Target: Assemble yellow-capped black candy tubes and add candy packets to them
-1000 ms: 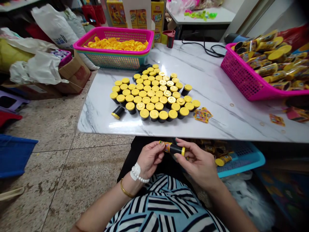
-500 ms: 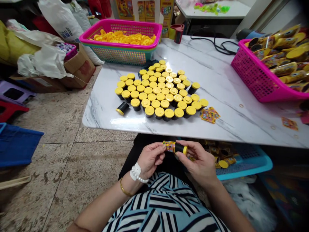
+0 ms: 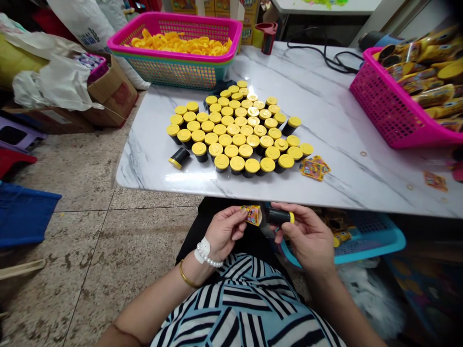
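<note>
Between my fingers and thumb, my left hand [image 3: 226,229] pinches a colourful printed sleeve label [image 3: 253,215], its open end facing right. Just to the right, my right hand [image 3: 307,236] grips a small black canister [image 3: 278,216] by its yellow-capped end. A narrow gap separates the sleeve from the canister. Both are held over my lap, in front of the table edge. On the marble-patterned table [image 3: 152,178] stand many black canisters with yellow lids [image 3: 233,129], packed close together. One canister [image 3: 179,158] lies on its side at their left. A few flat labels [image 3: 314,168] lie at their right.
A pink basket of yellow plastic parts [image 3: 173,53] stands at the back left. At the right, another pink basket [image 3: 390,106] is heaped with labelled canisters. Below the table sits a blue basket [image 3: 379,246]. A black cable [image 3: 333,62] crosses the back.
The black canister, partly inside the sleeve before, is now apart from it. My right hand has moved a little right with the canister. The view has shifted slightly.
</note>
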`<action>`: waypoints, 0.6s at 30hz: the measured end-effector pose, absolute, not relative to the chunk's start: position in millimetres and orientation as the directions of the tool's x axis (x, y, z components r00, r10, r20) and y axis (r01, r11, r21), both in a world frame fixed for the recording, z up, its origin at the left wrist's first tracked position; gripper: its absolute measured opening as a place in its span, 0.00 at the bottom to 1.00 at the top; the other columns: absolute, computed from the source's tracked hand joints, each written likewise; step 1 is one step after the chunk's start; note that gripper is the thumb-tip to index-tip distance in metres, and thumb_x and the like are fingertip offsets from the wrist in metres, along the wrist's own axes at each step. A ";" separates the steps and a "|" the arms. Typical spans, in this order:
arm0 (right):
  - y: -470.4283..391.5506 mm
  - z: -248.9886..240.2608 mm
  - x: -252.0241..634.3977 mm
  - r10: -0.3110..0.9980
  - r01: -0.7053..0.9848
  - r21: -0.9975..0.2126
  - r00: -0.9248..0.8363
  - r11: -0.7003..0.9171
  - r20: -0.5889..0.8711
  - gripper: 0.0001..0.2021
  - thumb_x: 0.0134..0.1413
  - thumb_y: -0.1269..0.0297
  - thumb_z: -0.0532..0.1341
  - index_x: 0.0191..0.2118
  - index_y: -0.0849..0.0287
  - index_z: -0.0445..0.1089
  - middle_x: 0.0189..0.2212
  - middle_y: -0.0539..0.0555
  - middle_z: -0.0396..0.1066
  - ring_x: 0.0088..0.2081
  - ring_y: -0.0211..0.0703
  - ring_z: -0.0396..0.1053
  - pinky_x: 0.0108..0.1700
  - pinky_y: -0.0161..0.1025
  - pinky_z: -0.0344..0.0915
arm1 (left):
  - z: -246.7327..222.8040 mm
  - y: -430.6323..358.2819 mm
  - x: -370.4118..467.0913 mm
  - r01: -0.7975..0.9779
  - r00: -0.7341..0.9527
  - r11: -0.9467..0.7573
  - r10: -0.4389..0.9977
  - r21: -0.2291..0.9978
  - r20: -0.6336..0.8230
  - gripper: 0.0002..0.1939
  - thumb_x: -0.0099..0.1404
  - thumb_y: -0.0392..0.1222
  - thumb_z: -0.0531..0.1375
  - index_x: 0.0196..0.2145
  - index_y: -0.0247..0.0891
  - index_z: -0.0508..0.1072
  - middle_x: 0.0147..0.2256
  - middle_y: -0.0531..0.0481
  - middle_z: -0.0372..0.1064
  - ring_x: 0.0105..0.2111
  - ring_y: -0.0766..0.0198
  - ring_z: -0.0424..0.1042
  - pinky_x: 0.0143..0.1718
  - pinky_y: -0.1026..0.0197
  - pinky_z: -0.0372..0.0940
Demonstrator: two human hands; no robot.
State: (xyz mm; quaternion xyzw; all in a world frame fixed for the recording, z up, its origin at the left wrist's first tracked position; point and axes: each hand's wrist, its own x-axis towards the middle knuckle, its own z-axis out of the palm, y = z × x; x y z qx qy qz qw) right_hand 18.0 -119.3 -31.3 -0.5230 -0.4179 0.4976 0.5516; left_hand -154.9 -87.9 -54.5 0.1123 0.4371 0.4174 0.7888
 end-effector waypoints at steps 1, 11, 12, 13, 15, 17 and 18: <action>-118.3 -32.6 17.3 0.987 -0.120 -0.991 0.140 -0.062 -0.078 0.12 0.53 0.62 0.68 0.44 0.56 0.72 0.48 0.59 0.76 0.23 0.36 0.73 0.22 0.34 0.73 | -54.6 -87.9 -154.5 -0.562 0.287 0.632 0.754 0.533 -0.592 0.17 0.47 0.42 0.74 0.29 0.30 0.73 0.24 0.52 0.67 0.18 0.78 0.57 0.13 0.74 0.43; -129.6 -37.8 19.8 0.999 0.382 -0.924 0.021 0.019 0.030 0.13 0.55 0.63 0.66 0.46 0.55 0.69 0.54 0.61 0.72 0.35 0.43 0.79 0.29 0.33 0.76 | -52.7 -90.3 -153.5 -0.534 0.334 0.661 0.738 0.527 -0.587 0.17 0.49 0.43 0.73 0.31 0.31 0.73 0.25 0.52 0.67 0.17 0.78 0.56 0.13 0.74 0.42; -130.3 -37.6 19.3 0.999 0.417 -0.908 -0.003 0.045 0.048 0.13 0.55 0.64 0.65 0.46 0.55 0.68 0.55 0.61 0.71 0.36 0.43 0.79 0.32 0.35 0.77 | -53.1 -91.3 -153.0 -0.523 0.333 0.658 0.743 0.542 -0.581 0.17 0.49 0.44 0.73 0.31 0.30 0.74 0.25 0.51 0.68 0.17 0.78 0.56 0.13 0.73 0.42; -130.5 -37.8 18.7 0.999 0.420 -0.906 -0.021 0.053 0.049 0.13 0.56 0.64 0.65 0.47 0.54 0.68 0.54 0.61 0.72 0.37 0.43 0.79 0.33 0.35 0.77 | -53.5 -92.4 -152.5 -0.514 0.329 0.651 0.751 0.558 -0.573 0.17 0.50 0.45 0.73 0.31 0.30 0.74 0.25 0.51 0.68 0.17 0.78 0.57 0.13 0.73 0.43; -129.6 -39.6 17.5 0.999 0.370 -0.928 -0.036 0.042 0.031 0.13 0.57 0.64 0.64 0.47 0.54 0.67 0.51 0.59 0.74 0.38 0.44 0.79 0.35 0.36 0.78 | -54.5 -95.0 -152.4 -0.500 0.319 0.629 0.772 0.595 -0.549 0.17 0.51 0.47 0.72 0.30 0.30 0.75 0.22 0.52 0.66 0.17 0.77 0.56 0.14 0.73 0.44; -128.4 -42.1 17.4 0.999 0.312 -0.949 -0.018 0.042 0.039 0.13 0.56 0.64 0.65 0.47 0.54 0.67 0.47 0.56 0.76 0.40 0.45 0.78 0.39 0.39 0.78 | -55.2 -97.5 -153.9 -0.479 0.276 0.586 0.807 0.653 -0.522 0.17 0.53 0.49 0.70 0.30 0.30 0.76 0.19 0.53 0.63 0.17 0.76 0.56 0.14 0.72 0.45; -128.0 -42.9 17.7 0.998 0.300 -0.952 -0.002 0.055 0.057 0.13 0.56 0.65 0.65 0.47 0.53 0.68 0.45 0.56 0.76 0.41 0.45 0.78 0.42 0.40 0.77 | -55.2 -98.5 -155.4 -0.466 0.243 0.557 0.828 0.688 -0.506 0.17 0.54 0.49 0.70 0.31 0.30 0.77 0.18 0.54 0.62 0.18 0.75 0.56 0.15 0.73 0.46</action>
